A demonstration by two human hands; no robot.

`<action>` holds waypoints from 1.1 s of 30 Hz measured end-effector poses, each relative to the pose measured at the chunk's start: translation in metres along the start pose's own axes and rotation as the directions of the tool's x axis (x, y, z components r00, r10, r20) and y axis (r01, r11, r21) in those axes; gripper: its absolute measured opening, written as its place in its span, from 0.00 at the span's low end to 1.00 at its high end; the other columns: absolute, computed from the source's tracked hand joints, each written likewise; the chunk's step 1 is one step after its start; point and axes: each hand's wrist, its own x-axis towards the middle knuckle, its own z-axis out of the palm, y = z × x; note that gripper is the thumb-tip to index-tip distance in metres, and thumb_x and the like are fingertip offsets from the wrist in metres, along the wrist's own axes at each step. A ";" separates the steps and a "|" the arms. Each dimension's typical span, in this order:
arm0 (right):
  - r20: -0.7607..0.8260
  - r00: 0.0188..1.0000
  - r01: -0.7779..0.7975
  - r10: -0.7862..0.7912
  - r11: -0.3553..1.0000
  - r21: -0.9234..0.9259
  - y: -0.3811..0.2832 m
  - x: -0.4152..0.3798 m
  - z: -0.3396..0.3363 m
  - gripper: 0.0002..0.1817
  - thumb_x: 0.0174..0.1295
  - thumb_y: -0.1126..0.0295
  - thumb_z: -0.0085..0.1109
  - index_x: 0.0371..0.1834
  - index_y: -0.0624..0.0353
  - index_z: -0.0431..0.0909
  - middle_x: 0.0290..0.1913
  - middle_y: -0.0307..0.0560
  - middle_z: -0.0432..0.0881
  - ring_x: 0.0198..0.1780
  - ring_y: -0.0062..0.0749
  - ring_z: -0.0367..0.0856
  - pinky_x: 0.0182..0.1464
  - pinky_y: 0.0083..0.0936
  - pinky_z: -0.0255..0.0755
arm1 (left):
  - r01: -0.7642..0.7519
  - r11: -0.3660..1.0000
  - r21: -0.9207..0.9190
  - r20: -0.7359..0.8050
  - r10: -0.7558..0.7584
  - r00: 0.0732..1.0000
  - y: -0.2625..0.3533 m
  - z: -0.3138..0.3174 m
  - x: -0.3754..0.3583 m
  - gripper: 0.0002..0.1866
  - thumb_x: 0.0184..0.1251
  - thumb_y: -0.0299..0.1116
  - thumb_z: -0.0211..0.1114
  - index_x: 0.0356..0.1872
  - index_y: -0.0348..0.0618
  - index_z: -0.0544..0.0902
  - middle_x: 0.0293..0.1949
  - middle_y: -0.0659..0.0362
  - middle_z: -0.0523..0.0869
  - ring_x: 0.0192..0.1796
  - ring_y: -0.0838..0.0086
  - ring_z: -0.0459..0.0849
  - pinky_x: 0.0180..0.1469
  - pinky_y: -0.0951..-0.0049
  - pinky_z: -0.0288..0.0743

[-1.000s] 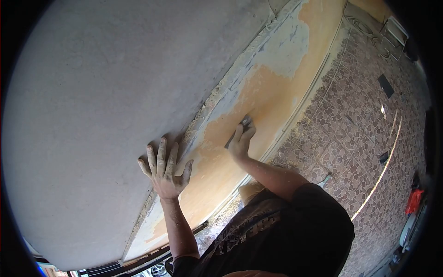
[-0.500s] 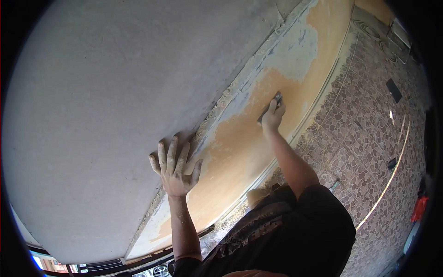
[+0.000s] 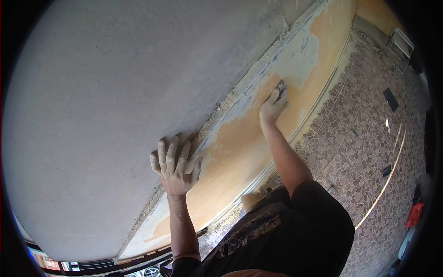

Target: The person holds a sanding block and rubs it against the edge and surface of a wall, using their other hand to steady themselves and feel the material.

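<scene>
My left hand (image 3: 174,170) lies with fingers spread on the large grey, dusty surface (image 3: 101,106), right by its edge. Pale dust coats its fingers. My right hand (image 3: 273,108) is closed round a dark sanding block (image 3: 281,86), mostly covered by the fingers. The block is against a long curved panel (image 3: 237,134) with patches of tan-orange and pale grey. Crumbly dust (image 3: 226,99) gathers along the seam between the grey surface and the panel.
Below the panel's lower edge runs a stone-patterned floor (image 3: 341,138) with dust along it. A dark flat piece (image 3: 391,99) and a smaller dark object (image 3: 386,171) lie there. A metal-framed item (image 3: 402,46) stands at the upper right, and something red (image 3: 414,214) is at the far right.
My right hand has moved slightly up along the panel with the sanding block, and its wrist has turned. My left hand stays in place. The view has shifted a little.
</scene>
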 end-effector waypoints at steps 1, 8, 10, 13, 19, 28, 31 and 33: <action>0.029 0.991 0.131 -0.134 0.988 0.077 0.007 -0.022 0.005 0.29 0.79 0.65 0.48 0.72 0.78 0.55 0.64 0.69 0.65 0.65 0.53 0.68 0.69 0.42 0.63 | -0.002 1.000 -0.004 -0.011 0.002 1.000 0.000 0.002 0.002 0.24 0.62 0.51 0.72 0.59 0.59 0.86 0.71 0.63 0.76 0.80 0.59 0.62 0.81 0.51 0.39; 0.246 0.791 0.496 -0.560 0.823 0.278 0.027 -0.123 -0.017 0.35 0.70 0.69 0.58 0.76 0.71 0.55 0.58 0.67 0.65 0.57 0.56 0.67 0.61 0.52 0.61 | -0.008 1.000 -0.011 -0.018 0.008 1.000 -0.005 0.007 -0.004 0.24 0.61 0.50 0.72 0.58 0.57 0.87 0.70 0.60 0.77 0.80 0.56 0.61 0.81 0.47 0.39; 0.104 0.908 0.366 -0.405 0.890 0.272 -0.010 -0.061 -0.007 0.29 0.75 0.66 0.53 0.74 0.69 0.61 0.58 0.64 0.67 0.53 0.53 0.70 0.58 0.44 0.67 | 0.018 0.999 -0.029 -0.007 -0.018 1.000 -0.006 0.004 -0.007 0.24 0.61 0.50 0.72 0.58 0.57 0.87 0.70 0.61 0.77 0.80 0.57 0.61 0.81 0.47 0.40; -0.014 0.962 0.270 -0.273 0.940 0.208 -0.024 -0.011 0.001 0.28 0.76 0.66 0.52 0.74 0.69 0.62 0.56 0.62 0.67 0.53 0.53 0.71 0.57 0.42 0.68 | 0.024 1.000 -0.001 -0.043 -0.024 0.999 0.001 0.003 -0.004 0.24 0.62 0.50 0.73 0.58 0.59 0.86 0.68 0.63 0.79 0.79 0.60 0.64 0.79 0.51 0.44; 0.280 0.606 0.687 -0.744 0.668 0.286 0.015 -0.164 -0.018 0.35 0.65 0.66 0.66 0.73 0.69 0.64 0.53 0.64 0.70 0.53 0.55 0.69 0.57 0.50 0.63 | 0.002 1.000 -0.012 -0.063 -0.003 0.998 -0.003 0.006 -0.003 0.23 0.61 0.48 0.73 0.57 0.56 0.87 0.69 0.61 0.78 0.79 0.57 0.63 0.80 0.50 0.42; -0.019 0.997 -0.066 0.074 0.960 0.274 0.092 -0.046 0.005 0.25 0.77 0.64 0.51 0.66 0.76 0.62 0.58 0.70 0.68 0.63 0.60 0.69 0.65 0.47 0.64 | 0.030 0.998 -0.048 -0.079 -0.033 0.996 0.000 0.002 -0.002 0.21 0.61 0.47 0.73 0.56 0.58 0.87 0.67 0.62 0.80 0.78 0.59 0.66 0.79 0.53 0.46; -0.039 0.996 0.092 -0.084 0.946 0.312 0.106 -0.121 0.019 0.29 0.78 0.65 0.48 0.69 0.79 0.54 0.62 0.68 0.64 0.66 0.57 0.67 0.70 0.45 0.61 | 0.010 1.000 -0.023 -0.105 -0.012 0.994 -0.004 0.008 -0.005 0.21 0.60 0.47 0.74 0.55 0.59 0.87 0.66 0.63 0.81 0.77 0.60 0.66 0.79 0.55 0.47; 0.074 0.997 0.015 -0.035 0.967 0.254 0.094 -0.169 0.013 0.30 0.78 0.65 0.48 0.69 0.80 0.50 0.63 0.69 0.62 0.66 0.55 0.67 0.72 0.44 0.60 | 0.011 0.999 -0.035 -0.097 -0.014 0.995 -0.004 0.006 -0.008 0.22 0.60 0.47 0.74 0.55 0.59 0.87 0.66 0.63 0.81 0.77 0.60 0.67 0.79 0.55 0.47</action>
